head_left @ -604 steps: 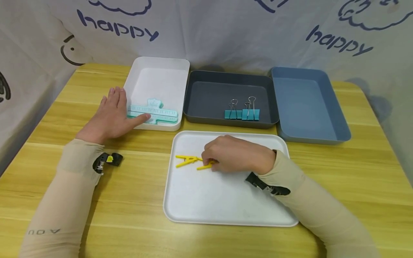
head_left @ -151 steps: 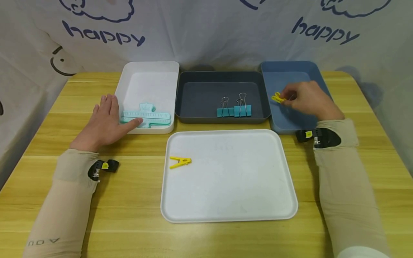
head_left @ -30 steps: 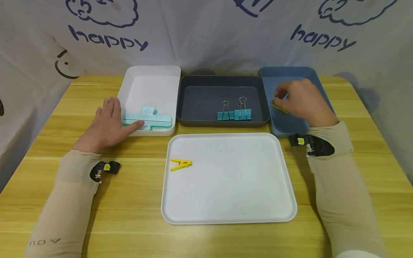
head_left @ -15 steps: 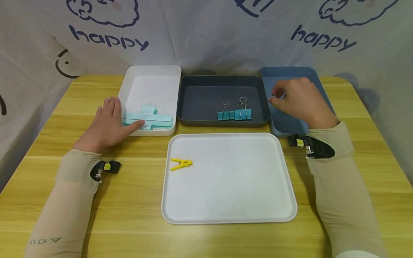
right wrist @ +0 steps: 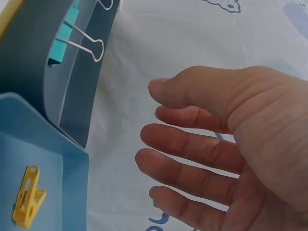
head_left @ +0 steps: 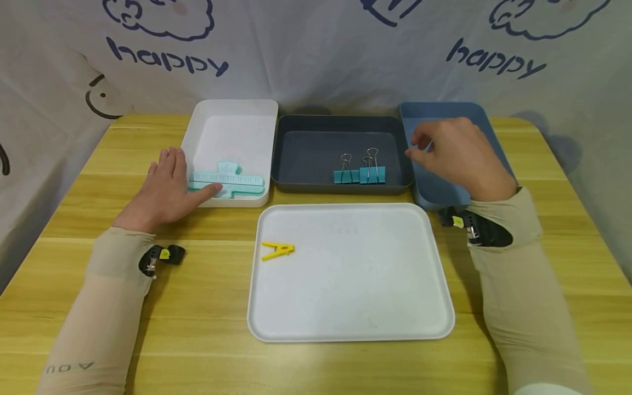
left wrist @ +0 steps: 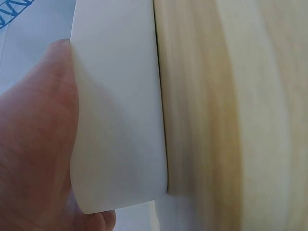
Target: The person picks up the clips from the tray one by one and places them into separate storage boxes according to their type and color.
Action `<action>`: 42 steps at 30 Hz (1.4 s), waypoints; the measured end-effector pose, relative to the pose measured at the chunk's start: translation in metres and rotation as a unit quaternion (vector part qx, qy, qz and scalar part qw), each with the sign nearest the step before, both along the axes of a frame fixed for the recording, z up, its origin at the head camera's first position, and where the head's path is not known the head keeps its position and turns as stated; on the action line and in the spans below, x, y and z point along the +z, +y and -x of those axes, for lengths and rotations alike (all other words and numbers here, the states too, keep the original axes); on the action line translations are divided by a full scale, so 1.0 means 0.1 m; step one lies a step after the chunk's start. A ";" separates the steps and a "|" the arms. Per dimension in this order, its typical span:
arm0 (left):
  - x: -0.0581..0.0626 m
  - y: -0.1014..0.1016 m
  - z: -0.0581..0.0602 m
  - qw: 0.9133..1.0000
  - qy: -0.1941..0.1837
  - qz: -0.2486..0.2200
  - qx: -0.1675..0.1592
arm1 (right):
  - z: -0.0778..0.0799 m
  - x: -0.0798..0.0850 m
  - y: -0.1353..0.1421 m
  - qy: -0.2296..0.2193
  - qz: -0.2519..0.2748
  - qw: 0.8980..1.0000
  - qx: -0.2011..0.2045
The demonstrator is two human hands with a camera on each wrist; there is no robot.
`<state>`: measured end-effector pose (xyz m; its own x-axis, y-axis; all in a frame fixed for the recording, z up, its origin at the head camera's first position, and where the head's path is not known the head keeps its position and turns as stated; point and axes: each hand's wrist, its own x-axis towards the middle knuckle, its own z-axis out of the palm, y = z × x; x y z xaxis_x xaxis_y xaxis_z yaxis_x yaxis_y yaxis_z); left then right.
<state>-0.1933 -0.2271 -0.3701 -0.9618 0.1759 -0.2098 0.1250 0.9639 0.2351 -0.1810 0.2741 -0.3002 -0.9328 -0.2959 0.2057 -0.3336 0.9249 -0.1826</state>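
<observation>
My right hand point(head_left: 456, 156) hovers over the blue tray point(head_left: 444, 192), fingers loosely bent and nothing between them. In the right wrist view a yellow clothespin point(right wrist: 29, 197) lies in that tray; the hand hides it from the head view. My left hand point(head_left: 160, 189) rests on the white deep tray point(head_left: 234, 107) at its near left corner, fingers straight and thumb reaching over the rim. A teal clip with ruler marks point(head_left: 227, 180) lies in this tray by the thumb. Another yellow clothespin point(head_left: 278, 250) lies on the flat white tray point(head_left: 350, 274).
Between the white and blue trays stands a dark grey tray point(head_left: 321, 148) with teal binder clips point(head_left: 372, 175) at its front right. The trays stand on a wooden table point(head_left: 207, 307), with a printed cloth point(head_left: 326, 60) hanging behind.
Since 20 s ago my right hand has carried a yellow clothespin from the flat white tray to the blue tray and let it go. It has since shifted slightly left. My left hand stays put.
</observation>
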 end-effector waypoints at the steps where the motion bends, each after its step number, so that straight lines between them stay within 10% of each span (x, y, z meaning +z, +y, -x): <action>1: 0.00 0.00 0.00 1.000 -0.001 0.000 0.000 | -0.01 0.00 -0.01 0.002 0.000 1.000 0.001; 42: -0.01 -0.01 0.00 1.000 0.007 -0.001 -0.006 | -0.25 0.10 -0.34 0.030 -0.024 0.997 0.063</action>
